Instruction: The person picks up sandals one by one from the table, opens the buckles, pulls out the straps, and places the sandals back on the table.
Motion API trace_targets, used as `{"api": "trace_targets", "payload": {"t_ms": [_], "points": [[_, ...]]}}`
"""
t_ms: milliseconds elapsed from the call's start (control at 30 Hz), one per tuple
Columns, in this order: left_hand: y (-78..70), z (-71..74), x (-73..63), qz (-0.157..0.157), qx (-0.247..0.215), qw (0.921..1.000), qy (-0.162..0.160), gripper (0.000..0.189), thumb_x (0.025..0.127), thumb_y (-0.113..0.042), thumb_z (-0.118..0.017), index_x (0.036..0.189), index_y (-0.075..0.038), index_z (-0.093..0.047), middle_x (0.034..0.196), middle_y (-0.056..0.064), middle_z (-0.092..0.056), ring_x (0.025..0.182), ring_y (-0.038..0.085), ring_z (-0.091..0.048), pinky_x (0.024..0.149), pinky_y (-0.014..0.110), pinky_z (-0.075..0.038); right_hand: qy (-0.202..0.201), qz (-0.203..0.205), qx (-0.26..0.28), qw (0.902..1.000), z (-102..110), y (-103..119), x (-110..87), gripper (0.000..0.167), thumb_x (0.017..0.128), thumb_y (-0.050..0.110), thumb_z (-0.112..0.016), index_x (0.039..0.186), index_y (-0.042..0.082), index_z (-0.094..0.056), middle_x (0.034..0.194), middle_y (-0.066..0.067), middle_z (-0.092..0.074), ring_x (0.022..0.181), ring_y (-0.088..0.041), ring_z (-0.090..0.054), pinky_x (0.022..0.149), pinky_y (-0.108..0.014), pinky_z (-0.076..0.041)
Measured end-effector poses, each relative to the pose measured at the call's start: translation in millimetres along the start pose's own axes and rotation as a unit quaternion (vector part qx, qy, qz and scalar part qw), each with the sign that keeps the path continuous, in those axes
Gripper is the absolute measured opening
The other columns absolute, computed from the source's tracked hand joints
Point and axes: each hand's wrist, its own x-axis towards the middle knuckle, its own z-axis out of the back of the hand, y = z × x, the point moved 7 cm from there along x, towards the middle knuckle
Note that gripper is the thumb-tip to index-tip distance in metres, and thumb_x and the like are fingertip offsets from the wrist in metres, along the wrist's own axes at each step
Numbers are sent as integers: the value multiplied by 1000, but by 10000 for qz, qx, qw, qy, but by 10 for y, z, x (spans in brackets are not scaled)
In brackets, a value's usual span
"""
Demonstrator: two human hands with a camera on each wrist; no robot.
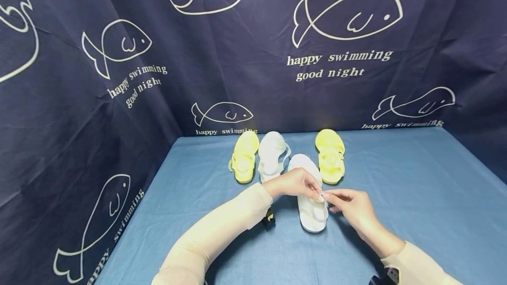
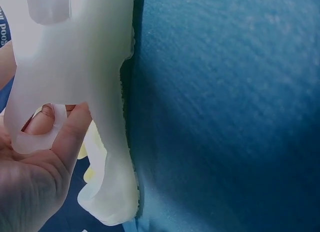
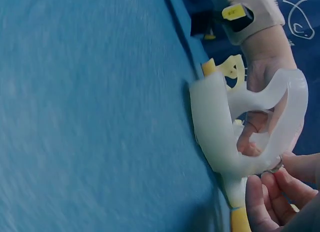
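A white sandal (image 1: pixel 314 221) lies on the blue-covered table with its toe toward me. My left hand (image 1: pixel 295 183) reaches across it from the left and holds its strap; in the left wrist view, fingers (image 2: pixel 72 134) pass around the strap's loop. From the right, my right hand (image 1: pixel 354 209) pinches the strap's side near a small metallic fastener (image 3: pixel 276 165), just beside the left fingertips. The fastener is partly covered by the fingers. In the right wrist view, the white strap (image 3: pixel 295 99) arches above the sole.
A second white sandal (image 1: pixel 271 146) lies behind to the left, close to a yellow sandal (image 1: pixel 246 144). Another yellow sandal (image 1: pixel 330 142) lies at the back right. Dark fabric with fish drawings (image 1: pixel 245 65) hangs behind the blue table (image 1: pixel 416 197).
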Motion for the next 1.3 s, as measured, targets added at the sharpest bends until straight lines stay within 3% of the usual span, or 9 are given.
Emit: {"api": "trace_targets", "payload": {"t_ms": [100,233,500,600,700,900,1300], "points": [[-17,7,6,-3,-67,10000,14,15,80,-17,-80,91,-6,-77,74,-4,-71,66,-4,-56,63,11,-48,-207,774,-726,9941,36,116,24,23,86,22,-75,98,3,-76,90,-9,-76,66,-5,-66,61,-19,-50],[-15,7,8,29,-212,9998,-3,14,80,-16,-80,88,-5,-77,73,-3,-70,65,-2,-56,61,11,-47,-504,1773,-1404,9728,51,261,18,5,81,12,-78,84,9,-78,86,-6,-75,69,5,-58,63,-17,-50],[-9,-1,1,-5,-240,9996,-114,13,78,-15,-82,86,-5,-77,70,-4,-69,62,-4,-55,58,11,-45,-528,2439,-1351,9589,45,322,39,8,74,3,-81,78,8,-76,84,-6,-73,70,7,-57,61,-11,-50],[-14,-7,0,-57,-20,9998,-165,14,78,-18,-81,87,-7,-78,71,-5,-71,60,-6,-53,56,10,-44,-476,2442,-1406,9583,42,324,65,8,74,5,-82,78,8,-76,82,-5,-73,68,7,-57,59,-13,-49],[-13,-18,-1,-106,165,9996,-219,15,79,-20,-81,87,-8,-78,72,-6,-72,60,-7,-52,55,10,-43,-243,2163,-1363,9665,33,310,106,6,77,8,-81,80,8,-76,77,-4,-73,64,5,-58,57,-16,-50],[2,-19,-1,-57,13,9997,-231,15,78,-19,-81,87,-8,-78,73,-3,-73,61,-7,-53,56,10,-43,311,1626,-1152,9795,10,283,170,11,84,12,-75,87,1,-75,73,-6,-73,62,-2,-62,58,-19,-51],[10,8,8,71,-177,9997,-172,14,77,-17,-82,84,-7,-76,69,-6,-69,61,-5,-54,57,11,-45,1404,1538,-905,9739,-31,352,238,15,90,9,-67,92,-5,-70,79,-10,-72,68,-17,-68,64,-31,-59]]}}
